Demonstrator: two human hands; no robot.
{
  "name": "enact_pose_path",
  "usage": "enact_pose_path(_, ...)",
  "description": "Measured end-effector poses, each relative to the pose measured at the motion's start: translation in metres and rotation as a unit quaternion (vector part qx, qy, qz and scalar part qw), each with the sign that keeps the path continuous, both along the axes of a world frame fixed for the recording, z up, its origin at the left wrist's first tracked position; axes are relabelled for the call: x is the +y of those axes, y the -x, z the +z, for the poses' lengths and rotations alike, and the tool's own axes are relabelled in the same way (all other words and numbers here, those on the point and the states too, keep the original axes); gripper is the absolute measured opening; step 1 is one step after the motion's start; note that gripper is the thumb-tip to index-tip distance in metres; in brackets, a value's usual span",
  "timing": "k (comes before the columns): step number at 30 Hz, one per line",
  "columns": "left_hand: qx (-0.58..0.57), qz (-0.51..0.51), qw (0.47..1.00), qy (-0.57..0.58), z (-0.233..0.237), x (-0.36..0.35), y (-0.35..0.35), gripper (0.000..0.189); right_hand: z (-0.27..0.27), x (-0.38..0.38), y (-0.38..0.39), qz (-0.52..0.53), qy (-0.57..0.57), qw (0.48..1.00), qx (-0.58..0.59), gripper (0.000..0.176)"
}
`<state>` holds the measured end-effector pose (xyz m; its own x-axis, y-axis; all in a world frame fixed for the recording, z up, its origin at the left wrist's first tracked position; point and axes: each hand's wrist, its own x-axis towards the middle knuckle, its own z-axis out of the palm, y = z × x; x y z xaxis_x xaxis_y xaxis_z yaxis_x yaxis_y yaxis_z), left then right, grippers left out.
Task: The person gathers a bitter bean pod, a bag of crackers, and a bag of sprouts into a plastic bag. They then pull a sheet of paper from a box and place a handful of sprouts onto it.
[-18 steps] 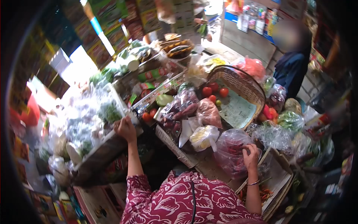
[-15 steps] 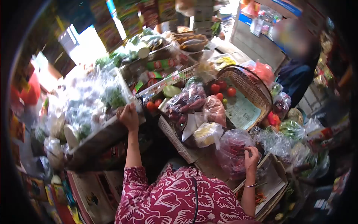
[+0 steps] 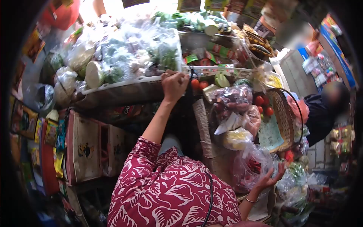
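Observation:
My left hand (image 3: 174, 86) is closed at the front corner of a white plastic crate (image 3: 130, 82), its fingers curled over the rim. Bagged vegetables (image 3: 128, 49) fill that crate. At the lower right my right hand (image 3: 269, 179) is raised palm up with its fingers apart, holding nothing. Right beside it lies a clear plastic bag of red chillies (image 3: 254, 165). A bag with something yellow (image 3: 238, 139) sits just behind the chillies, next to bags of dark red produce (image 3: 230, 99).
A wicker basket (image 3: 289, 126) with a tall handle stands right of centre, tomatoes (image 3: 269, 111) at its left side. A person in dark clothes (image 3: 321, 113) is at the far right. Wooden drawers (image 3: 87, 147) are at the lower left, and hanging packets (image 3: 53, 132) line the left.
The view has swung left, so everything sits further right. My right hand has turned from a curled pose over the chilli bag to palm up beside it. My left hand stays on the crate corner.

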<state>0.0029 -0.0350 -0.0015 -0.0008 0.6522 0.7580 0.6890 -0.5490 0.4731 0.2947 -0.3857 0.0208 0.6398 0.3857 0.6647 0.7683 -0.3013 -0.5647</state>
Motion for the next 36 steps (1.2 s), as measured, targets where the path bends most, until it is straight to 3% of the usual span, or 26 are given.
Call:
enact_pose_path(3,-0.029,-0.020,0.999,-0.017,-0.002,0.001,0.002,0.018,0.019,0.025,0.024,0.139,-0.083,0.980,0.113,0.026)
enact_pose_path(4,-0.024,-0.027,0.999,-0.004,-0.002,-0.002,0.004,0.017,0.022,0.035,0.039,0.148,-0.116,0.963,0.191,0.020)
enact_pose_path(5,-0.021,-0.036,0.999,0.008,-0.002,-0.003,0.006,0.016,0.026,0.042,0.050,0.162,-0.113,0.961,0.193,0.020)
enact_pose_path(7,-0.021,-0.053,0.998,0.018,-0.003,-0.005,0.011,0.015,0.031,0.056,0.070,0.254,-0.004,0.938,0.234,0.018)
enact_pose_path(8,-0.020,-0.062,0.997,0.028,-0.004,-0.006,0.013,0.013,0.032,0.067,0.084,0.261,0.012,0.928,0.264,0.016)
enact_pose_path(9,-0.018,-0.071,0.997,0.039,0.001,-0.009,0.016,0.012,0.033,0.082,0.097,0.341,0.000,0.910,0.233,0.013)
enact_pose_path(13,-0.016,-0.136,0.988,0.072,0.005,-0.022,0.034,0.012,0.032,0.135,0.150,0.401,0.065,0.813,0.416,0.010)
enact_pose_path(15,-0.009,-0.166,0.984,0.065,0.004,-0.033,0.045,0.011,0.037,0.171,0.172,0.456,0.112,0.793,0.388,0.011)
enact_pose_path(17,-0.187,-0.274,0.912,0.243,0.002,-0.045,0.067,0.008,0.041,0.212,0.193,0.492,0.111,0.802,0.319,0.012)
enact_pose_path(19,-0.162,-0.240,0.935,0.206,-0.002,-0.054,0.097,0.008,0.041,0.255,0.213,0.538,0.092,0.776,0.315,0.013)
enact_pose_path(21,-0.231,-0.223,0.907,0.274,-0.008,-0.062,0.130,0.009,0.047,0.299,0.238,0.602,0.100,0.722,0.326,0.021)
enact_pose_path(23,-0.296,-0.201,0.875,0.326,-0.006,-0.066,0.163,0.010,0.045,0.343,0.269,0.616,0.073,0.725,0.298,0.035)
enact_pose_path(25,-0.322,-0.161,0.874,0.326,-0.002,-0.067,0.192,0.009,0.037,0.390,0.302,0.612,-0.040,0.761,0.214,0.047)
enact_pose_path(26,-0.326,-0.144,0.882,0.309,-0.001,-0.065,0.205,0.010,0.034,0.411,0.315,0.610,-0.037,0.762,0.215,0.047)
enact_pose_path(28,-0.362,-0.121,0.876,0.294,0.006,-0.063,0.224,0.010,0.026,0.443,0.335,0.516,-0.086,0.850,0.067,0.046)
enact_pose_path(29,-0.386,-0.129,0.868,0.284,0.004,-0.060,0.232,0.011,0.022,0.451,0.337,0.513,-0.082,0.852,0.068,0.046)
enact_pose_path(31,-0.393,-0.142,0.860,0.293,0.018,-0.056,0.241,0.011,0.028,0.455,0.339,0.606,0.118,0.736,0.276,0.038)
enact_pose_path(32,-0.394,-0.147,0.857,0.298,0.020,-0.053,0.244,0.011,0.030,0.451,0.338,0.609,0.041,0.700,0.371,0.024)
enact_pose_path(33,-0.396,-0.172,0.854,0.292,0.022,-0.049,0.247,0.011,0.040,0.449,0.336,0.601,0.042,0.707,0.370,0.024)
enact_pose_path(35,-0.397,-0.206,0.846,0.289,0.026,-0.038,0.249,0.012,0.057,0.449,0.327,0.555,-0.153,0.709,0.408,0.014)
enact_pose_path(36,-0.396,-0.229,0.842,0.285,0.028,-0.033,0.248,0.012,0.064,0.447,0.324,0.547,-0.176,0.716,0.396,0.011)
